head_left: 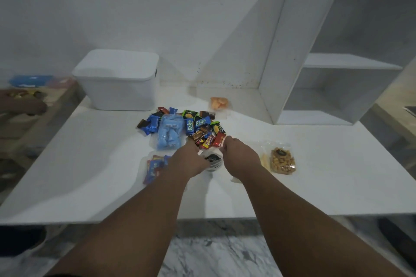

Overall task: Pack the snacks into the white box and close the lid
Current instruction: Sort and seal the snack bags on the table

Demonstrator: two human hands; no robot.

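Note:
A white box (119, 87) with its lid on stands at the back left of the white table (90, 182). In front of it lies a pile of small wrapped snacks (198, 128) around a blue packet (169, 134). My left hand (191, 159) and my right hand (238, 155) both grip a clear bag of dark cookies (212, 161) between them, low over the table. A red and blue packet (155, 167) lies just left of my left hand. A clear bag of nuts (282, 161) lies right of my right hand. An orange snack bag (219, 103) sits further back.
A white shelf unit (315, 87) stands at the back right of the table. A wooden side table (33, 108) with more items is at the left, beyond the table's edge. Marble floor shows below the near edge.

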